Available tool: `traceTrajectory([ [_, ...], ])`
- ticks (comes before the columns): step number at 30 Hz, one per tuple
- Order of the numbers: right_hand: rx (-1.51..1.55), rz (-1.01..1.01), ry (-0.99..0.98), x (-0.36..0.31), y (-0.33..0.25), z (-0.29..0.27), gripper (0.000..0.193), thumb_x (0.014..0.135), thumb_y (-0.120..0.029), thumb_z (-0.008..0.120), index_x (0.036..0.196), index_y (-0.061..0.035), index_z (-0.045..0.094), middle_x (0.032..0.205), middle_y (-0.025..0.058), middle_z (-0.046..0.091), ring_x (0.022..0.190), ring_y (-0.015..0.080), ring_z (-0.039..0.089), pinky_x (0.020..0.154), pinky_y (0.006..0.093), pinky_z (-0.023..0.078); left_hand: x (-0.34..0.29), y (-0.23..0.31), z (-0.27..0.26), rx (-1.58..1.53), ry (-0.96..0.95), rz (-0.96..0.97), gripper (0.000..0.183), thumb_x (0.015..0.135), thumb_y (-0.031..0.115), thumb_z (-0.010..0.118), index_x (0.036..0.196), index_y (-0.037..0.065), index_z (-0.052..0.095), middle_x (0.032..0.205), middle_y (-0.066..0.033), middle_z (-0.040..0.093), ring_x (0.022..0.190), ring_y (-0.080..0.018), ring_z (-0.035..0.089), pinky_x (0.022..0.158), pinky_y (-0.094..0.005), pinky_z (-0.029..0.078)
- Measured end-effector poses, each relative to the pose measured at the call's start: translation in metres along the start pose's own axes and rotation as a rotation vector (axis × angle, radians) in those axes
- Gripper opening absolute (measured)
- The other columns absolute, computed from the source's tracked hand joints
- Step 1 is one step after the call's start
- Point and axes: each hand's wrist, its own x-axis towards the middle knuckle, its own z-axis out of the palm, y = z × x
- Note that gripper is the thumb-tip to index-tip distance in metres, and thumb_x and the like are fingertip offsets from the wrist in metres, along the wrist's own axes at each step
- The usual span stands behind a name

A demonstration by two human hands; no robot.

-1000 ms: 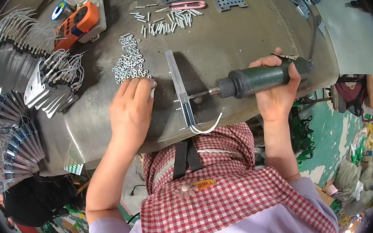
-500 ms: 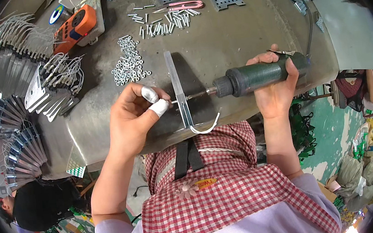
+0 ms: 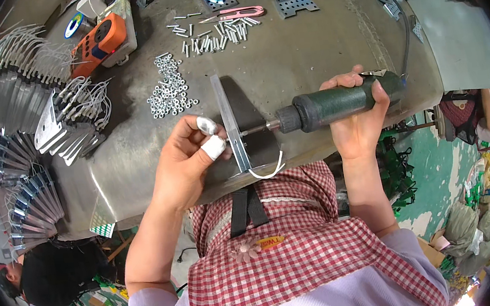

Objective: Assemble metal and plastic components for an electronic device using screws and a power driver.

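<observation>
We're over a worn grey steel workbench [image 3: 317,48] in a cluttered workshop, green floor showing off to the right. At its near edge stands the piece in hand: a slim bright metal bracket strip [image 3: 229,121] running away from us, with a curved white wire hook [image 3: 268,171] at its near end. We judge it light and stiff, thin-edged and a little slick, best pinched low along its flat sides. Our left hand [image 3: 188,159] does just that, taped fingertips [image 3: 214,147] closed against the strip. Our right hand [image 3: 359,125] is wrapped tight around a dark green power screwdriver [image 3: 336,103], its bit meeting the strip from the right. Further out lie a scatter of small nuts [image 3: 170,92], screws [image 3: 214,38], pink snips [image 3: 235,14], an orange meter [image 3: 97,46], and stacked brackets [image 3: 67,131] to the left.
</observation>
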Motion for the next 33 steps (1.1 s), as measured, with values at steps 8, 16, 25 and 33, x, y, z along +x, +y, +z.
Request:
traceTrajectory([
  [8, -0.006, -0.006, -0.029, 0.003, 0.008, 0.004, 0.033, 0.077, -0.02, 0.059, 0.104, -0.0069, 0.046, 0.082, 0.0026, 0.05, 0.083, 0.0174, 0.049, 0.089, 0.0375, 0.037, 0.009, 0.055, 0.021, 1.194, -0.218, -0.076, 0.029, 0.084, 0.026, 0.056, 0.087, -0.003, 0.052, 0.072, -0.0213, 0.054, 0.067, -0.0309, 0.054, 0.063, -0.0373, 0.042],
  [16, 0.081, 0.013, -0.163, 0.015, 0.012, 0.007, 0.032, 0.076, -0.023, 0.059, 0.104, -0.0091, 0.048, 0.079, -0.0001, 0.049, 0.081, 0.0147, 0.049, 0.09, 0.0354, 0.035, 0.015, 0.053, 0.014, 0.992, -0.27, -0.166, 0.029, 0.084, 0.026, 0.057, 0.086, -0.002, 0.053, 0.07, -0.0118, 0.054, 0.065, -0.0163, 0.049, 0.061, -0.0326, 0.041],
  [25, 0.037, 0.004, -0.205, 0.014, 0.009, 0.005, 0.032, 0.077, -0.025, 0.059, 0.104, -0.011, 0.048, 0.079, -0.0008, 0.053, 0.081, 0.0147, 0.05, 0.09, 0.0352, 0.036, 0.015, 0.03, 0.004, 0.674, -0.223, -0.174, 0.024, 0.082, 0.025, 0.062, 0.083, 0.002, 0.053, 0.072, 0.001, 0.05, 0.07, -0.0056, 0.043, 0.063, -0.0248, 0.04],
  [33, -1.175, -0.166, 0.166, 0.098, -0.073, 0.046, 0.043, 0.08, -0.027, 0.062, 0.11, -0.0022, 0.042, 0.077, 0.0117, 0.055, 0.067, 0.0205, 0.058, 0.058, 0.031, 0.048, 0.02, 0.034, 0.005, 1.129, -0.2, 0.571, 0.026, 0.078, 0.005, 0.056, 0.103, 0.002, 0.047, 0.11, -0.013, 0.056, 0.115, -0.0254, 0.046, 0.096, -0.0383, 0.034],
])
